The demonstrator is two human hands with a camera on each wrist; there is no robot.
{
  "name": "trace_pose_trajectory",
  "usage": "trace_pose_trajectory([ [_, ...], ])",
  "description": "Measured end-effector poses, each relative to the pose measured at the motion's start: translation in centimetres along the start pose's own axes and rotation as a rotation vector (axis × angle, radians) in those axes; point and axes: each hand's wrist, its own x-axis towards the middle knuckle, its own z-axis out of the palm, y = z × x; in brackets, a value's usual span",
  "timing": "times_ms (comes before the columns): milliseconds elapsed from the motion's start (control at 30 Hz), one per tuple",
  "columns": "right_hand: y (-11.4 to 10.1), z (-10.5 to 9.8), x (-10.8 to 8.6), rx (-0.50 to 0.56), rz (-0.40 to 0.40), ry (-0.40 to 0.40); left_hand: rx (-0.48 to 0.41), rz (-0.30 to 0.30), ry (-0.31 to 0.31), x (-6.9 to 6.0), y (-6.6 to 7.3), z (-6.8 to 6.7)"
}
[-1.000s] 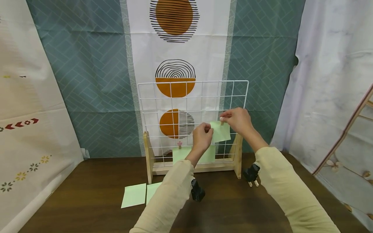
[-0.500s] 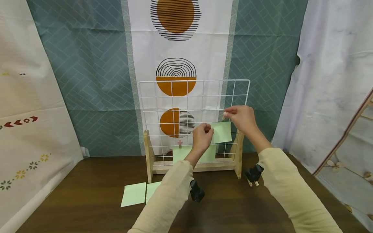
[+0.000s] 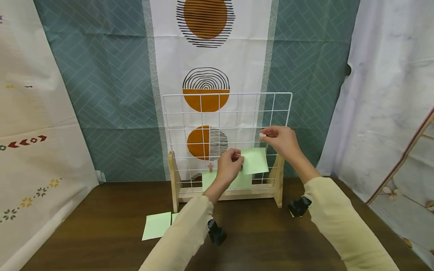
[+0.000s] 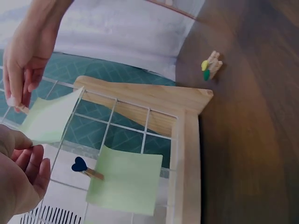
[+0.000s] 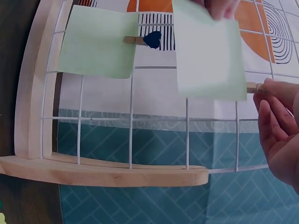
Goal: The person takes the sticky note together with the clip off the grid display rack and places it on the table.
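My left hand point(image 3: 228, 167) pinches the left edge of a pale green sticky note point(image 3: 255, 161) in front of the white wire grid point(image 3: 237, 111). Up and to the right, my right hand point(image 3: 281, 139) pinches a small wooden clothespin point(image 5: 252, 87) with a white end. The clothespin's tip is close to the note's upper edge; whether they touch I cannot tell. Lower on the grid hangs another green note point(image 4: 128, 182), held by a clothespin with a dark blue heart point(image 4: 80, 164). A pink-topped clothespin point(image 3: 210, 166) holds a note to its left, partly hidden by my left arm.
Wooden feet and a base bar point(image 3: 254, 193) carry the grid on the dark brown table point(image 3: 257, 233). Loose green notes point(image 3: 157, 226) lie at the left, one mostly under my left sleeve. Clothespins with yellow and green tops point(image 4: 212, 66) lie right of the stand.
The clothespin in my right hand has come off the note's top edge, upward and slightly right. My left hand has lowered the note a little, and it now tilts.
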Motion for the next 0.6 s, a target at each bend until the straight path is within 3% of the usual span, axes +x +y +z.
trace_pose_trajectory([
  [233, 0.8, 0.6, -1.1, 0.006, -0.003, -0.053, -0.022, 0.009, -0.056, -2.0, -1.6, -2.3],
  [433, 1.4, 1.2, -2.0, -0.008, 0.012, -0.075, 0.008, 0.041, -0.072, -2.8, -3.0, -3.8],
  [600, 1.7, 1.3, -2.7, -0.016, -0.003, -0.076, 0.012, 0.028, -0.068, -3.3, -3.9, -4.8],
])
